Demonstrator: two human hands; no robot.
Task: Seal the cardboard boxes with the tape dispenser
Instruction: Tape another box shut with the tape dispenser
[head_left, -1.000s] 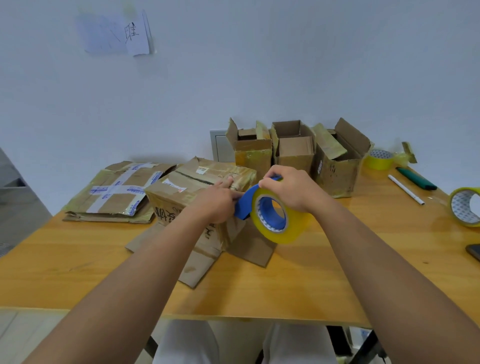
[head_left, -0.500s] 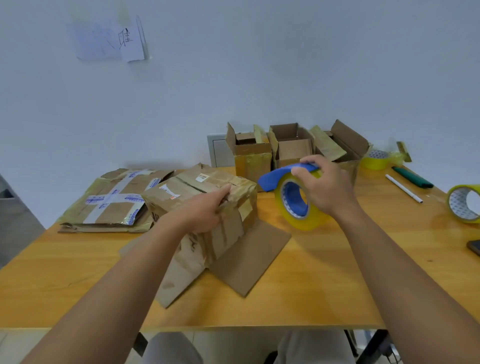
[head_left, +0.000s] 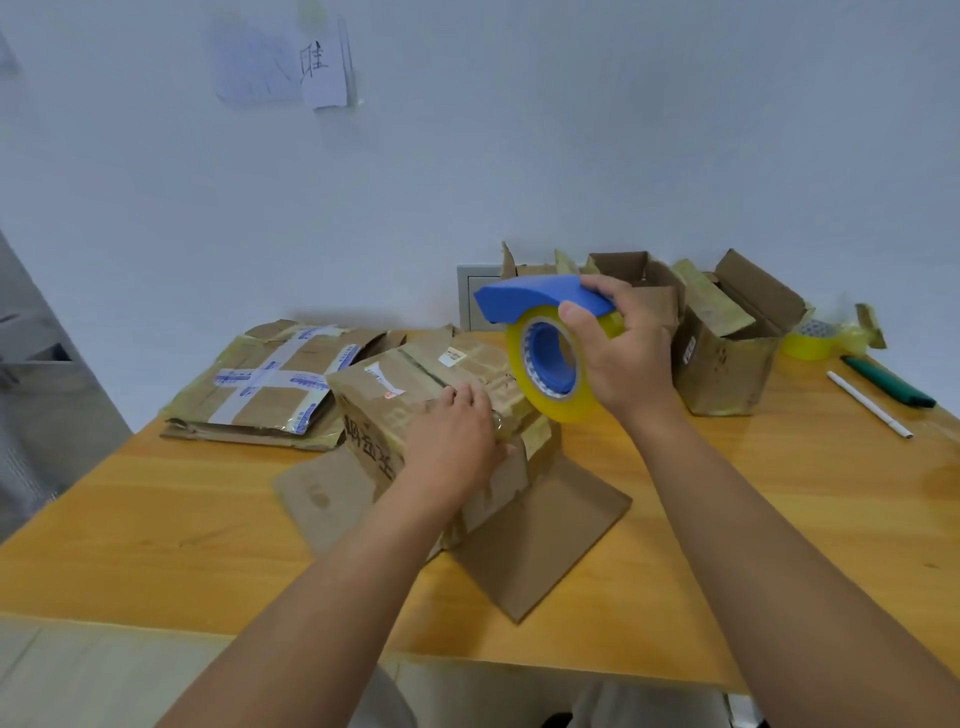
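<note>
Two hands work over a wooden table (head_left: 156, 519). The right hand (head_left: 623, 353) is curled around the tape dispenser (head_left: 545, 348), with the thumb on the yellow roll and the fingers over the blue top. It holds the dispenser up in the air, above the far right corner of the cardboard box (head_left: 436, 410), not touching it. The roll stands on its edge, and its round hole faces left and toward the person. The long blue cover runs left to right, and its pointed end sticks out to the left.

The left hand (head_left: 457, 441) lies on top of the box near its right edge, with the fingers mostly flat and pressing down on the flaps. The box sits in the middle of the table, turned a bit, and two loose flaps lie flat on the table near it.

Left of the box lies a flattened box (head_left: 270, 384) with white and blue tape. Far behind the dispenser stand three open boxes (head_left: 727, 358). At the far right are a second yellow tape roll (head_left: 815, 340), a green pen (head_left: 888, 382) and a white pen (head_left: 867, 405). On the wall hangs a paper note (head_left: 322, 67).
</note>
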